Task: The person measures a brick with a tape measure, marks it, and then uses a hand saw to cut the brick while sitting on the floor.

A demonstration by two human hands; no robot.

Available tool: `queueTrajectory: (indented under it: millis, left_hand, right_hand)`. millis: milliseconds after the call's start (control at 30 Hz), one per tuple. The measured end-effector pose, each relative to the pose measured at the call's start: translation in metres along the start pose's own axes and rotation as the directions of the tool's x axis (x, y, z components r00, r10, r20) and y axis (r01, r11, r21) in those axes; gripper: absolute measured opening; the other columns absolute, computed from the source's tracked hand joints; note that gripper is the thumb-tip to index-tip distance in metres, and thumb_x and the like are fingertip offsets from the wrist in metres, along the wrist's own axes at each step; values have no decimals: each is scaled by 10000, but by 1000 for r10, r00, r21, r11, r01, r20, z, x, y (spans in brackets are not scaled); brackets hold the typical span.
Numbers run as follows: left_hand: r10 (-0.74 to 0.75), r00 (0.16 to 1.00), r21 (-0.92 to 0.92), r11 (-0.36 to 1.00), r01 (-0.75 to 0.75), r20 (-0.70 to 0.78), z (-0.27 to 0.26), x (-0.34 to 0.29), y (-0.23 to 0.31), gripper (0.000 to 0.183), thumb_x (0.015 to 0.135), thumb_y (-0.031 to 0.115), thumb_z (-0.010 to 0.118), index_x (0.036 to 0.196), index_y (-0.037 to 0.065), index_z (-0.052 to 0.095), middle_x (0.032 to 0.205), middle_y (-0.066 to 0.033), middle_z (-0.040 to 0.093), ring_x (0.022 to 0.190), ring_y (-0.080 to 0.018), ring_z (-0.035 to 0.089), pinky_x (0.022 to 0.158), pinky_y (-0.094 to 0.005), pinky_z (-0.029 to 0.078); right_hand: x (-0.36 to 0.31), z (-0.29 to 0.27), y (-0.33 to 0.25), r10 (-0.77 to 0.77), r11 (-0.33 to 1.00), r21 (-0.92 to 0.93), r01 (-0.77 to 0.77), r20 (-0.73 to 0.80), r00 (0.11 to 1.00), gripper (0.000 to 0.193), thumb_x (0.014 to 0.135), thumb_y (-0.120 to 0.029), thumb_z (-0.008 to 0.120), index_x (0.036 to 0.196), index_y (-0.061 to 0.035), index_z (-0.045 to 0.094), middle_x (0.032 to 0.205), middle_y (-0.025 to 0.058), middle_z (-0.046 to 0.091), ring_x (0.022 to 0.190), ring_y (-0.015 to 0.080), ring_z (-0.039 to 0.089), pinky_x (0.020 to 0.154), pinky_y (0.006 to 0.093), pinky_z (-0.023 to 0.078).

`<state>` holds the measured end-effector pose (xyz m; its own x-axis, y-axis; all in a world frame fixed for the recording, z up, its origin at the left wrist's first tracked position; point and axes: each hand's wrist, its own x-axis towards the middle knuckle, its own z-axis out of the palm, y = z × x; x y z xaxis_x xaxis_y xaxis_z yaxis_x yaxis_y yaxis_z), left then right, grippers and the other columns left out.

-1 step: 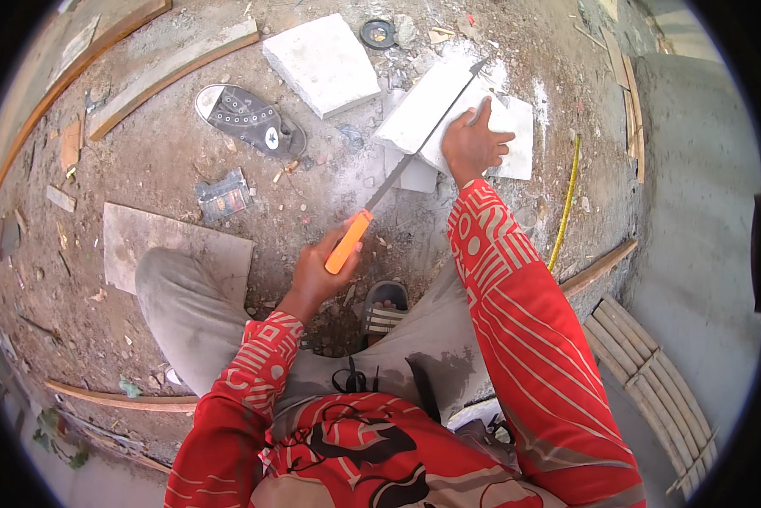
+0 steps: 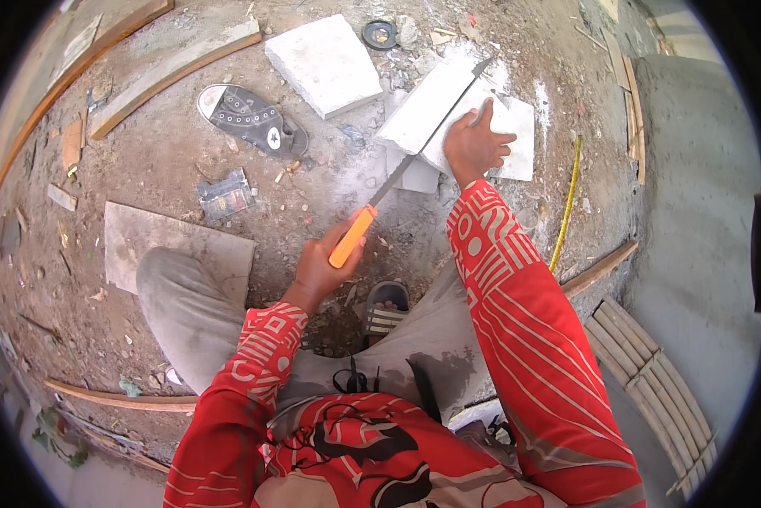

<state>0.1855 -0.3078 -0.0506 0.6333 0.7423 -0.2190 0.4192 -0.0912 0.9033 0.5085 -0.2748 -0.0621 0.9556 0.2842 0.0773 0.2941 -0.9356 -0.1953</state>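
My left hand (image 2: 323, 264) is wrapped round the orange handle of a handsaw (image 2: 353, 237). The saw's long dark blade slants up and to the right, lying across a white block (image 2: 427, 103) with powder around it. It runs along a line between the block's left part and the part under my right hand. My right hand (image 2: 475, 146) rests flat on the white surface just right of the blade, thumb and fingers spread. Beneath it, more flat white pieces (image 2: 516, 157) show at the right and below. How deep the blade sits is hard to tell.
Another white block (image 2: 323, 66) lies further left, near a dark canvas shoe (image 2: 249, 120). A yellow measuring tape (image 2: 568, 203) stretches along the right. A pale board (image 2: 173, 245) lies by my left knee, wooden planks (image 2: 177, 76) at far left, a bamboo bundle (image 2: 651, 381) by the right wall.
The saw and my left hand have shifted very slightly forward and to the right. My right hand keeps its place on the block.
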Motion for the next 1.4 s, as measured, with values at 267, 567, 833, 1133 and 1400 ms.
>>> queueTrajectory:
  millis: [267,567,833,1133,1400]
  left_hand:
    - [-81,997,40,996,81,-2,28,57,65,328,954,257,690,1201,41,673,797,-180,725,731,-354,742,620,-402,563]
    - [-7,1000,-16,1000,7,17,-55,96,45,329,987,313,680,1109,16,753,667,-73,679,575,-91,584,540,-326,461]
    - [44,999,-144,988,-48,-32,-8,57,79,323,986,271,682,1161,4,730,734,-116,712,640,-117,650,603,-306,510]
    - [50,997,-79,995,-54,-54,13,61,67,278,983,272,677,1111,26,703,695,-150,680,590,-216,680,561,-361,505]
    - [36,998,-6,999,-36,-46,15,1,61,354,957,293,686,1226,66,643,839,-233,705,773,-453,691,643,-506,563]
  right_hand:
    - [1,8,10,-6,1000,-5,5,-46,999,541,1017,-450,403,1542,-325,441,1477,511,240,1248,587,446,1016,666,351]
    - [3,-3,3,21,999,35,-21,6,1000,537,1008,-454,417,1533,-346,449,1499,479,242,1261,573,435,1015,672,360]
    - [3,-3,4,40,999,36,-41,22,999,540,1011,-453,414,1542,-353,436,1525,462,216,1294,561,405,1030,667,342]
    - [-1,-6,0,23,999,40,-23,2,1000,534,1010,-436,425,1534,-334,459,1525,463,215,1283,564,416,1025,654,349]
    - [0,-9,0,44,999,32,-44,-3,999,526,1014,-442,435,1533,-357,456,1526,459,220,1270,559,439,995,640,380]
